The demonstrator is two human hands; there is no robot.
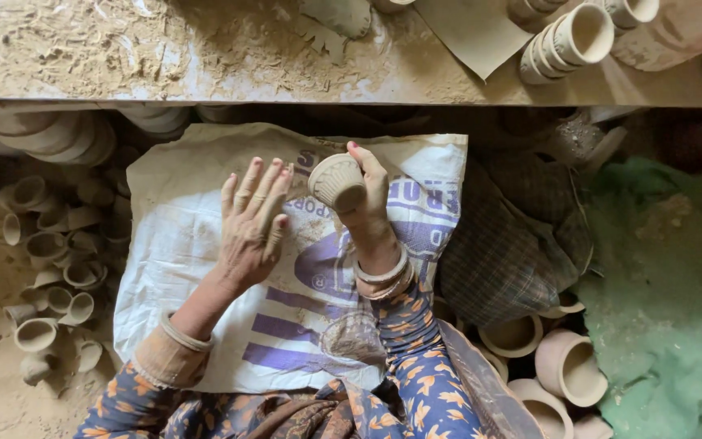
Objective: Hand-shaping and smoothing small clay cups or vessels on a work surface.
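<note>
Dust and clay crumbs cover the low wooden plank across the top of your view, where a nested stack of small clay cups lies on its side. Below it, a white woven sack with purple print is spread over your lap as a work surface. Your right hand holds a small unfired clay cup above the upper part of the sack, its ribbed base turned toward you; your fingers curl around the far side and the thumb reaches over the top, so the grip is closed on the cup. Your left hand holds nothing: it hovers flat and spread over the sack just beside the cup, fingers extended and slightly apart, not touching it. To your left, many more small clay cups lie scattered on the dusty floor, and larger clay pots sit at your right near a checked cloth and a green cloth. The cup looks light but brittle; raw, thin-walled clay like this will likely chip at the rim or crush under a pinch, and its dusty surface may slip. Judging by its shape, you would do best to cradle it around the thicker base and lower wall rather than the lip.
</note>
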